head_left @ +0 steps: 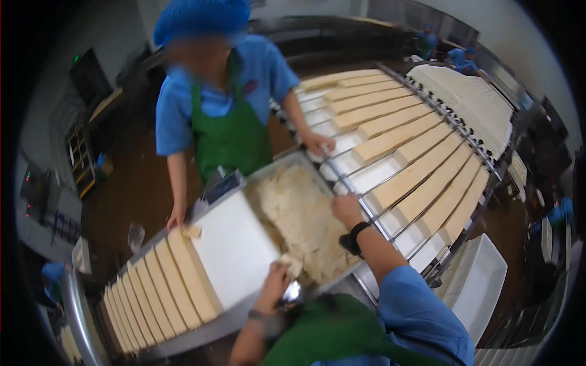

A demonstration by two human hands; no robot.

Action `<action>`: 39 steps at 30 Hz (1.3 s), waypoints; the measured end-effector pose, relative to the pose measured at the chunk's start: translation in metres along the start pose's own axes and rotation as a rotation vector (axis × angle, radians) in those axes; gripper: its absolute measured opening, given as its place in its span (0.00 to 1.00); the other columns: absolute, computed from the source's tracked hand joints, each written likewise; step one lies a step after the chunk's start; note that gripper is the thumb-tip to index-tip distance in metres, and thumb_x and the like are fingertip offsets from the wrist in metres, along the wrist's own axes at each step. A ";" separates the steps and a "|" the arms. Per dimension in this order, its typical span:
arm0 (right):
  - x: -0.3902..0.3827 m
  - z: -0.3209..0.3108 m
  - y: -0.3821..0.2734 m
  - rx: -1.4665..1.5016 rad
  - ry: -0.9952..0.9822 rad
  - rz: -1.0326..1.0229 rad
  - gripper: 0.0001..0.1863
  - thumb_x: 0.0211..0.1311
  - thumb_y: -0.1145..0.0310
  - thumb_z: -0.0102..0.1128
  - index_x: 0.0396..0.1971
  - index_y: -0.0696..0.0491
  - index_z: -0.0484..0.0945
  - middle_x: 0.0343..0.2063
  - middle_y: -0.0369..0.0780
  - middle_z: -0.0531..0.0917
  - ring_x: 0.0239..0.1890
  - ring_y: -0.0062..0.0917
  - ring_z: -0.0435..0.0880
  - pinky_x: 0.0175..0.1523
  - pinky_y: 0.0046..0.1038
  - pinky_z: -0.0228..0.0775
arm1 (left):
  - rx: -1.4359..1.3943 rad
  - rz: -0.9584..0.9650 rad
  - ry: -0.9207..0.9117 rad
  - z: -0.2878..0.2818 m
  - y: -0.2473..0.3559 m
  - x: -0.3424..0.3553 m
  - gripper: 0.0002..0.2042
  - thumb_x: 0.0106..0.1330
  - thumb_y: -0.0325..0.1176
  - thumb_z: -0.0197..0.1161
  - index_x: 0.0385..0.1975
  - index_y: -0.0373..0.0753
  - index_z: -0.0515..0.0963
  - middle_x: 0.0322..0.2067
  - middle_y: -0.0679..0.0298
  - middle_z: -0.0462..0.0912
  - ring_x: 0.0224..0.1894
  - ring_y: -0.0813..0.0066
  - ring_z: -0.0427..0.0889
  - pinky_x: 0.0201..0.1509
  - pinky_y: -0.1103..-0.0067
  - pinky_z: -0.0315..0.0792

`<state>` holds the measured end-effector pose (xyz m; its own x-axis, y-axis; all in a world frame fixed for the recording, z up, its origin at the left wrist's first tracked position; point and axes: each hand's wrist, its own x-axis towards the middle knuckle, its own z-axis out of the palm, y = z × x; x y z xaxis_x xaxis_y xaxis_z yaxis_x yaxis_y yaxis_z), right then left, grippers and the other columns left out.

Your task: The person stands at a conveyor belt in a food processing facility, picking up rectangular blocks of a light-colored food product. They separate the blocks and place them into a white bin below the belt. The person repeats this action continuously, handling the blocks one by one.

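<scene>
My left hand point(274, 285) pinches a cream-coloured scrap point(294, 266) between thumb and fingers, at the near corner of a smooth white board point(235, 247), beside a bin of crumpled, flaky trimmings point(305, 213). The scrap looks light, soft and easily torn, so a gentle hold on its flat edge should suit. My right hand point(347, 210) is curled by the metal rail; I cannot tell whether it grips anything. Long, straight-edged, matte slabs point(183, 277) line up at left, probably heavier and prone to breaking.
</scene>
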<state>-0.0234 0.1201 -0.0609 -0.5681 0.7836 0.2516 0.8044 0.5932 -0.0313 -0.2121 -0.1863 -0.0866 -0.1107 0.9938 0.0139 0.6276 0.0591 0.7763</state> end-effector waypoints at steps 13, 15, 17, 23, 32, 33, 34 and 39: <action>-0.005 -0.002 -0.003 0.070 0.105 0.035 0.09 0.50 0.64 0.56 0.20 0.50 0.82 0.18 0.43 0.82 0.23 0.35 0.80 0.48 0.35 0.65 | -0.364 -0.262 0.220 -0.090 0.005 -0.080 0.08 0.67 0.30 0.55 0.38 0.34 0.78 0.30 0.67 0.77 0.34 0.80 0.74 0.40 0.81 0.70; -0.003 -0.002 -0.004 0.047 0.124 0.019 0.09 0.51 0.64 0.56 0.21 0.51 0.82 0.18 0.42 0.81 0.23 0.35 0.80 0.48 0.35 0.65 | -0.339 -0.276 0.278 -0.098 -0.010 -0.104 0.08 0.68 0.30 0.55 0.38 0.34 0.78 0.27 0.70 0.75 0.31 0.83 0.71 0.36 0.84 0.68; -0.006 -0.001 0.001 0.019 0.113 0.021 0.09 0.52 0.64 0.55 0.21 0.51 0.82 0.18 0.42 0.81 0.23 0.35 0.80 0.48 0.35 0.65 | -0.306 -0.340 0.325 -0.102 -0.014 -0.121 0.07 0.68 0.30 0.55 0.38 0.35 0.78 0.24 0.74 0.72 0.27 0.87 0.68 0.31 0.87 0.64; -0.005 -0.013 -0.011 -0.059 0.004 0.106 0.09 0.52 0.63 0.55 0.24 0.51 0.82 0.31 0.44 0.82 0.39 0.36 0.79 0.57 0.42 0.59 | -0.616 -0.601 0.470 -0.102 0.013 -0.134 0.07 0.69 0.31 0.54 0.38 0.36 0.77 0.21 0.78 0.67 0.23 0.91 0.62 0.26 0.89 0.58; -0.079 -0.034 -0.114 0.500 -0.779 -0.358 0.17 0.57 0.56 0.52 0.31 0.55 0.81 0.31 0.49 0.82 0.36 0.43 0.81 0.40 0.37 0.72 | 0.212 -0.869 0.896 -0.084 -0.064 -0.187 0.26 0.58 0.37 0.64 0.53 0.29 0.66 0.47 0.45 0.70 0.50 0.55 0.71 0.53 0.67 0.68; -0.075 -0.043 -0.127 0.614 -0.904 -0.401 0.17 0.58 0.56 0.54 0.33 0.56 0.80 0.32 0.47 0.83 0.36 0.39 0.82 0.41 0.34 0.72 | 0.401 -0.931 0.913 -0.086 -0.069 -0.189 0.30 0.56 0.38 0.65 0.55 0.28 0.63 0.51 0.40 0.67 0.54 0.49 0.68 0.56 0.63 0.66; -0.072 -0.058 -0.141 0.722 -1.031 -0.440 0.17 0.59 0.57 0.55 0.36 0.57 0.79 0.33 0.46 0.83 0.37 0.36 0.83 0.42 0.31 0.73 | 0.426 -0.995 0.893 -0.087 -0.076 -0.191 0.34 0.55 0.39 0.66 0.57 0.28 0.61 0.52 0.38 0.65 0.55 0.45 0.66 0.58 0.61 0.63; -0.045 -0.070 -0.222 0.854 -0.887 -0.600 0.15 0.58 0.60 0.59 0.33 0.58 0.79 0.25 0.46 0.81 0.30 0.34 0.81 0.39 0.32 0.71 | 0.469 -1.131 0.858 -0.098 -0.112 -0.208 0.46 0.47 0.46 0.71 0.61 0.26 0.53 0.52 0.35 0.61 0.54 0.41 0.64 0.59 0.60 0.62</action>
<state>-0.1641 -0.0594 0.0020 -0.9676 0.0305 -0.2505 0.2248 0.5550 -0.8009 -0.3347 -0.4090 -0.1152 -0.9974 0.0560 0.0452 0.0686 0.9290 0.3637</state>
